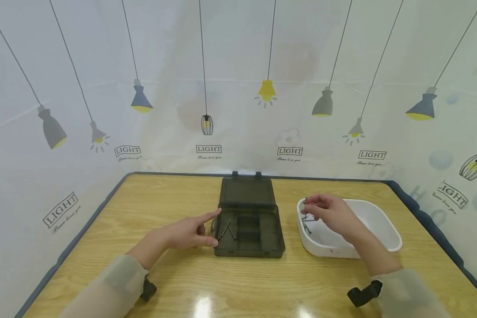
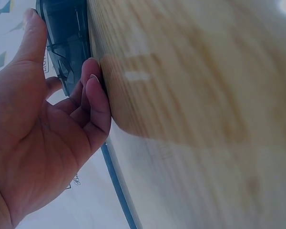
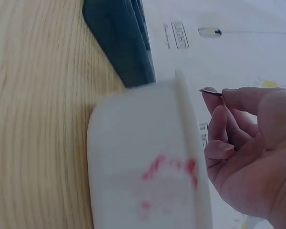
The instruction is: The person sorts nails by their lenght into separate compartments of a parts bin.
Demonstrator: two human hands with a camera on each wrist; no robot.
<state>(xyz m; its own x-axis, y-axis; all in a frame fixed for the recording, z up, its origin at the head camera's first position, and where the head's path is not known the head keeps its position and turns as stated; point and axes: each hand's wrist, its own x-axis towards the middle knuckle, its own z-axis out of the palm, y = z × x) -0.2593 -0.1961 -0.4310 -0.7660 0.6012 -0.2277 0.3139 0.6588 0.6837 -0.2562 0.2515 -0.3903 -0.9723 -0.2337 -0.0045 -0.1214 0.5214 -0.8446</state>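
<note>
On the table a dark translucent organizer box (image 1: 280,234) lies with its lid (image 1: 247,191) folded back. Several thin dark pointed fasteners (image 1: 226,229) lie in its left compartment. My left hand (image 1: 184,232) is at the box's left side, index finger and thumb extended to its edge, the other fingers bent low by the table. Over the left end of a white tray (image 1: 330,252), my right hand (image 1: 334,214) pinches one thin dark pointed fastener (image 3: 210,92) between thumb and index finger. More such fasteners (image 1: 307,227) lie in the tray below that hand.
The box has dividers (image 1: 248,227) in its middle, and its two latches (image 1: 246,174) point to the back edge of the table (image 1: 163,194). A white cloth (image 1: 238,57) printed with hanging lamps surrounds the table. Red marks (image 3: 157,167) show on the tray's outer wall.
</note>
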